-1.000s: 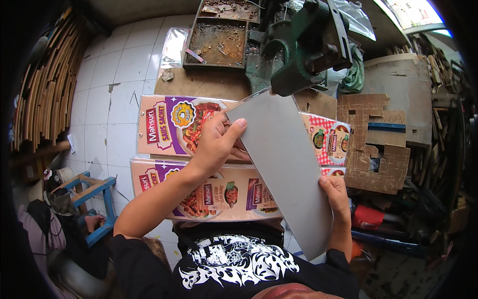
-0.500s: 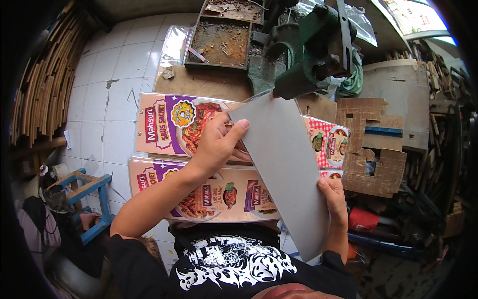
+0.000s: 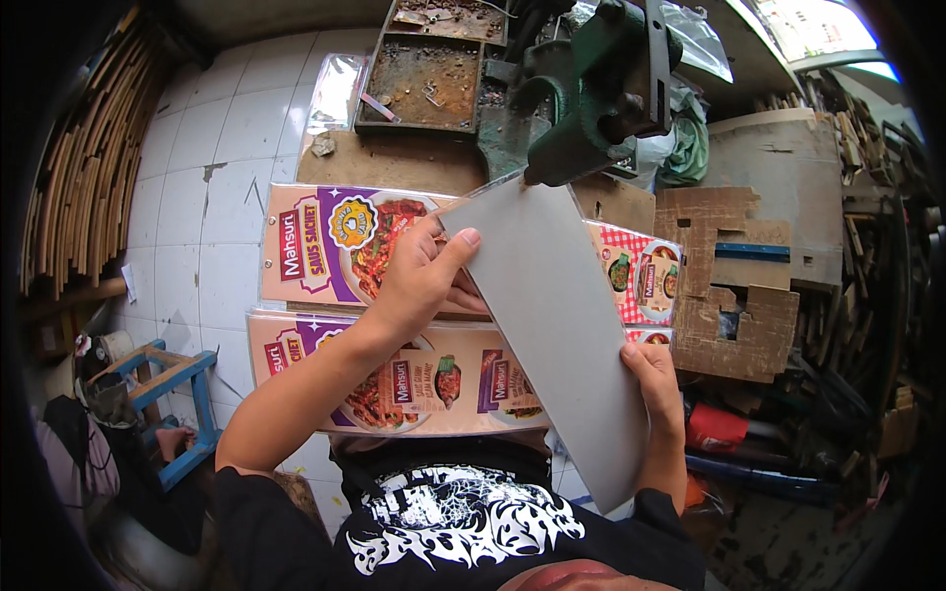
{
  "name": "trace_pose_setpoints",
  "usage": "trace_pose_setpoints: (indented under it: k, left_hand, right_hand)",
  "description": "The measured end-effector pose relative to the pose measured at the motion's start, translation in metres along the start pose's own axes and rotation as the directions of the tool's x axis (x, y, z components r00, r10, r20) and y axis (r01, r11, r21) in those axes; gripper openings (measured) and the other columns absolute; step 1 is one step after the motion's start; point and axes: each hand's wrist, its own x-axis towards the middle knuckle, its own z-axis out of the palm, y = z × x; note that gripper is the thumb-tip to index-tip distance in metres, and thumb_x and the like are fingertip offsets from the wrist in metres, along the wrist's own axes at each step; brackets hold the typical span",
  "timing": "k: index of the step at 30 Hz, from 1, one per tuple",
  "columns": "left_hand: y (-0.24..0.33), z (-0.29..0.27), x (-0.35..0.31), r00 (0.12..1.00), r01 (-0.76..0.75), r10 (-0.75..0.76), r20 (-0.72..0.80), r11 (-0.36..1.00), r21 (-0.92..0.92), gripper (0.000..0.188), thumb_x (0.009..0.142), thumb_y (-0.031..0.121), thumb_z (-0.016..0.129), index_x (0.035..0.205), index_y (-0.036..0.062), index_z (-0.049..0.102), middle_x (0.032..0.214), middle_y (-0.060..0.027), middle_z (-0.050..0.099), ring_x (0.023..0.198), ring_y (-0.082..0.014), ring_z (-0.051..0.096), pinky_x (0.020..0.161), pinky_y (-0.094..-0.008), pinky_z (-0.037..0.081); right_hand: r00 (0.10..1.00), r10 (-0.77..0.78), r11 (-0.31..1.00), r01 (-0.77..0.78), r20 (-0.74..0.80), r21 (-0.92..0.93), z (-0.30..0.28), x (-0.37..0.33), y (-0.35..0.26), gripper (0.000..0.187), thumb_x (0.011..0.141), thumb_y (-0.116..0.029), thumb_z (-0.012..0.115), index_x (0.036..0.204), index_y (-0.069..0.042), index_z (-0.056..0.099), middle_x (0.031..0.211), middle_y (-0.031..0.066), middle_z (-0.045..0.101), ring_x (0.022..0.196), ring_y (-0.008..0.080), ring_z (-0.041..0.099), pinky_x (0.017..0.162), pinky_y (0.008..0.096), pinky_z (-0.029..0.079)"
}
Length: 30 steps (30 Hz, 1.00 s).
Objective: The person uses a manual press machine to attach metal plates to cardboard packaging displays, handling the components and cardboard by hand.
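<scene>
A long grey-faced board (image 3: 557,325) with a clear plastic edge slants from the machine down toward my chest. My left hand (image 3: 426,271) grips its left edge, thumb on top and fingers underneath. Closed on the right edge, lower down, is my right hand (image 3: 652,379), its thumb on the grey face. The board's far end lies under the nose of a dark green press (image 3: 581,118), and I cannot tell whether they touch. Beneath the board and my left arm lie two stacks of printed panels, an upper stack (image 3: 305,266) and a nearer stack (image 3: 468,389).
A divided metal tray (image 3: 424,89) with small loose bits stands left of the press. Cut brown cardboard (image 3: 690,246) lies at the right, near a green bag (image 3: 688,148). A blue stool frame (image 3: 177,394) stands on the tiled floor, and wood strips (image 3: 94,167) line the far left.
The whole scene has shifted slightly left in the picture. Both hands keep their hold, and the board stays in about the same place under the press.
</scene>
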Motion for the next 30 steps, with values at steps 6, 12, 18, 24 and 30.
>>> trace_pose_setpoints:
  k: [6,12,18,24,30]
  left_hand:
    - [-0.0041,-0.0007,0.0014,1.000,-0.022,0.022,0.003,1.000,0.003,0.040,0.099,0.026,0.051,0.127,-0.0018,0.043,0.096,-0.0163,0.068,0.072,-0.0224,0.072,0.056,-0.0287,0.062]
    - [-0.0021,-0.0008,0.0012,0.999,-0.038,0.038,0.006,0.999,0.036,0.039,0.099,0.026,0.051,0.126,-0.0013,0.044,0.096,-0.0157,0.068,0.071,-0.0212,0.072,0.056,-0.0281,0.062]
    - [-0.0017,0.0005,0.0003,1.000,-0.012,0.012,-0.003,1.000,0.015,0.039,0.099,0.025,0.051,0.127,-0.0012,0.044,0.096,-0.0157,0.068,0.070,-0.0205,0.072,0.055,-0.0270,0.062]
    - [-0.0021,0.0001,0.0004,1.000,-0.025,0.025,0.003,1.000,0.011,0.038,0.100,0.025,0.051,0.127,-0.0012,0.044,0.096,-0.0158,0.068,0.071,-0.0212,0.072,0.056,-0.0278,0.062]
    - [-0.0022,0.0004,0.0011,1.000,-0.020,0.020,-0.005,1.000,0.013,0.039,0.100,0.025,0.051,0.126,-0.0022,0.044,0.096,-0.0161,0.068,0.071,-0.0214,0.072,0.056,-0.0278,0.062]
  right_hand:
    - [0.999,0.052,0.994,-0.052,-0.002,0.093,0.0023,-0.0015,0.0027,0.039,0.099,-0.029,0.054,0.088,0.005,0.070,0.072,0.0044,0.068,0.060,0.0072,0.060,0.055,0.0211,0.045]
    - [1.000,0.030,0.998,-0.030,-0.001,0.049,0.0013,-0.0006,0.0017,0.039,0.099,-0.029,0.054,0.087,0.005,0.069,0.073,0.0045,0.068,0.060,0.0073,0.060,0.055,0.0210,0.044]
    - [0.999,0.045,0.996,-0.046,0.005,0.082,0.0012,-0.0009,0.0037,0.039,0.099,-0.030,0.054,0.089,0.005,0.070,0.075,0.0055,0.069,0.061,0.0077,0.061,0.056,0.0213,0.045]
    - [0.999,0.027,0.998,-0.028,0.016,0.062,0.0004,0.0001,0.0037,0.039,0.100,-0.029,0.053,0.089,0.005,0.070,0.074,0.0063,0.069,0.061,0.0085,0.062,0.055,0.0215,0.046]
    - [1.000,0.026,0.999,-0.026,-0.006,0.041,0.0008,0.0011,0.0047,0.040,0.100,-0.029,0.053,0.085,0.005,0.069,0.071,0.0060,0.068,0.058,0.0084,0.061,0.053,0.0216,0.045]
